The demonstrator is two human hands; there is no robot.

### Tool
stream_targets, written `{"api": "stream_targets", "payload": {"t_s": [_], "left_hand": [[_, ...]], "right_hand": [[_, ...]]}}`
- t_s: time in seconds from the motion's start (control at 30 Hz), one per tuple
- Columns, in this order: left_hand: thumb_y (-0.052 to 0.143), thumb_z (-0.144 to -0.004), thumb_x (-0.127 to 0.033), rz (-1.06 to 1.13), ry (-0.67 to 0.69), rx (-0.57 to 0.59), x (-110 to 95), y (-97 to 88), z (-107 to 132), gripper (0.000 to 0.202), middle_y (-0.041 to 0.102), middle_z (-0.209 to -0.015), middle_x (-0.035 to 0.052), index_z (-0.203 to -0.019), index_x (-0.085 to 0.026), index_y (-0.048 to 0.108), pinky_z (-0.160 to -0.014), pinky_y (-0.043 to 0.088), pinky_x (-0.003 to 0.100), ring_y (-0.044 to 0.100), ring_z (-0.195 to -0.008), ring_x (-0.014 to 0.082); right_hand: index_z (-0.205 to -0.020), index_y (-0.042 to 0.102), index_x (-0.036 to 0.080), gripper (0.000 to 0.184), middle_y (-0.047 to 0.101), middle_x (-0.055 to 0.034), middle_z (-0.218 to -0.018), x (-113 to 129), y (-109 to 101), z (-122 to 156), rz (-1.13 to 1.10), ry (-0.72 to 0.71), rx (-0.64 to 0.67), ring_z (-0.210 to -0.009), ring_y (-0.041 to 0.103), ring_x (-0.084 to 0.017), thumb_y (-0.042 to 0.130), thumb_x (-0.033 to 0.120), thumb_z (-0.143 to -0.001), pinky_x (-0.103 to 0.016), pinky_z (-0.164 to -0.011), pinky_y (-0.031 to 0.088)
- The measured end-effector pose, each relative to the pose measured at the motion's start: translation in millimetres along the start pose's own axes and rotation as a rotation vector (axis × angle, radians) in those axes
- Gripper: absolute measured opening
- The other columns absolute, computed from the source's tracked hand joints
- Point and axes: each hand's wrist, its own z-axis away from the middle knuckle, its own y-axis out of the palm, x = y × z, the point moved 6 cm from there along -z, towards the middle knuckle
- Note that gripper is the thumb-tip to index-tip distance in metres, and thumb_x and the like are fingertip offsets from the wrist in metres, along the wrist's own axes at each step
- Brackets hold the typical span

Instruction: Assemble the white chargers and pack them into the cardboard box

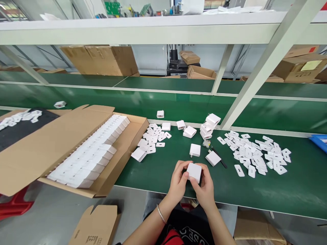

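Note:
Both my hands grip one white square charger (194, 172) above the front edge of the green bench. My left hand (178, 179) closes on its left side, and my right hand (205, 185) on its right side, thumbs on the near face. Just beyond it lie a charger with prongs (195, 150) and another tilted charger (213, 158) beside black tweezers (219, 157). A small circuit piece (206, 143) sits behind them, near a stack of chargers (209, 125). Loose white cover plates (255, 153) are heaped to the right, with a smaller heap of plates (154, 136) to the left.
An open cardboard box (106, 180) with rows of white chargers overhangs the bench's front edge at left. A slanted white post (258, 78) rises behind the bench under a shelf beam (143, 34). A blue tray (319, 141) is at far right. A flat carton (95, 224) lies below.

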Motion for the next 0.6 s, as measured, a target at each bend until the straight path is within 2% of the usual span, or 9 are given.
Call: {"api": "stream_targets", "payload": {"t_s": [0.1, 0.2, 0.27, 0.33, 0.4, 0.43, 0.47, 0.53, 0.6], "left_hand": [[0.049, -0.106, -0.062, -0.065, 0.016, -0.073, -4.9, -3.2, 4.9, 0.047, 0.059, -0.105, 0.0076, -0.122, -0.024, 0.071, -0.077, 0.051, 0.031, 0.059, -0.093, 0.0215], [0.052, -0.104, -0.063, -0.053, 0.02, -0.076, -6.4, -2.8, 5.5, 0.047, 0.06, -0.104, 0.0078, -0.121, -0.023, 0.071, -0.078, 0.052, 0.031, 0.06, -0.094, 0.0217], [0.052, -0.104, -0.063, 0.035, -0.016, -0.052, -2.1, -1.7, 3.3, 0.049, 0.063, -0.112, 0.01, -0.126, -0.023, 0.07, -0.084, 0.055, 0.034, 0.063, -0.101, 0.0234], [0.044, -0.107, -0.064, 0.16, -0.073, -0.034, 4.2, -0.9, 1.1, 0.056, 0.065, -0.126, 0.0138, -0.139, -0.022, 0.063, -0.095, 0.056, 0.039, 0.066, -0.114, 0.0266], [0.039, -0.108, -0.064, 0.233, -0.097, -0.028, 7.2, -0.5, 0.1, 0.061, 0.064, -0.137, 0.0174, -0.15, -0.021, 0.052, -0.103, 0.055, 0.044, 0.065, -0.123, 0.0294], [0.044, -0.107, -0.063, 0.221, -0.091, -0.02, 6.8, 0.4, 0.0, 0.062, 0.062, -0.141, 0.0183, -0.153, -0.021, 0.048, -0.105, 0.054, 0.046, 0.064, -0.126, 0.0305], [0.053, -0.104, -0.059, 0.171, -0.078, -0.009, 5.4, 1.9, 0.2, 0.061, 0.06, -0.143, 0.0181, -0.153, -0.022, 0.048, -0.108, 0.053, 0.047, 0.063, -0.128, 0.0313], [0.072, -0.094, -0.042, 0.002, -0.059, -0.014, 1.8, 4.5, 0.5, 0.06, 0.058, -0.145, 0.0155, -0.148, -0.024, 0.052, -0.112, 0.05, 0.049, 0.06, -0.131, 0.0316], [0.077, -0.085, -0.024, -0.169, -0.078, -0.068, -0.9, 3.8, -0.9, 0.057, 0.06, -0.138, 0.0127, -0.138, -0.024, 0.057, -0.113, 0.048, 0.049, 0.059, -0.13, 0.0303]], "right_hand": [[-0.118, 0.065, 0.023, 0.026, 0.065, -0.0072, -0.11, 1.3, 1.2, 0.1, -0.009, 0.0, 0.039, -0.1, 0.065, -0.025, 0.065, 0.04, -0.098, -0.037, -0.086, 0.054], [-0.118, 0.065, 0.023, 0.028, 0.064, -0.0069, -0.108, 3.7, 0.7, 0.2, -0.004, -0.013, 0.051, -0.098, 0.064, -0.024, 0.064, 0.043, -0.099, -0.038, -0.085, 0.054], [-0.122, 0.063, 0.024, 0.031, 0.063, -0.0081, -0.113, 4.7, -0.5, 0.4, 0.033, -0.028, 0.024, -0.103, 0.063, -0.026, 0.066, 0.043, -0.098, -0.039, -0.087, 0.054], [-0.127, 0.062, 0.025, 0.037, 0.061, -0.0105, -0.122, 4.8, -0.7, 1.1, 0.116, -0.043, -0.008, -0.112, 0.061, -0.028, 0.071, 0.041, -0.096, -0.04, -0.088, 0.055], [-0.132, 0.063, 0.025, 0.041, 0.059, -0.0126, -0.128, 3.7, 0.2, 2.1, 0.21, -0.054, -0.026, -0.11, 0.061, -0.028, 0.073, 0.039, -0.095, -0.039, -0.083, 0.055], [-0.133, 0.063, 0.026, 0.04, 0.057, -0.0131, -0.13, 2.9, 0.9, 2.6, 0.244, -0.061, -0.025, -0.105, 0.061, -0.026, 0.072, 0.037, -0.095, -0.039, -0.08, 0.056], [-0.135, 0.063, 0.027, 0.04, 0.056, -0.0134, -0.131, 2.1, 1.5, 2.9, 0.266, -0.071, -0.022, -0.103, 0.061, -0.025, 0.071, 0.036, -0.097, -0.038, -0.078, 0.056], [-0.137, 0.062, 0.029, 0.04, 0.055, -0.0129, -0.133, 1.3, 2.6, 2.4, 0.284, -0.106, -0.003, -0.107, 0.062, -0.026, 0.068, 0.034, -0.098, -0.039, -0.08, 0.058], [-0.139, 0.061, 0.031, 0.04, 0.055, -0.0119, -0.135, 2.0, 5.3, 0.3, 0.288, -0.149, 0.046, -0.119, 0.06, -0.029, 0.064, 0.031, -0.099, -0.041, -0.087, 0.058]]}}
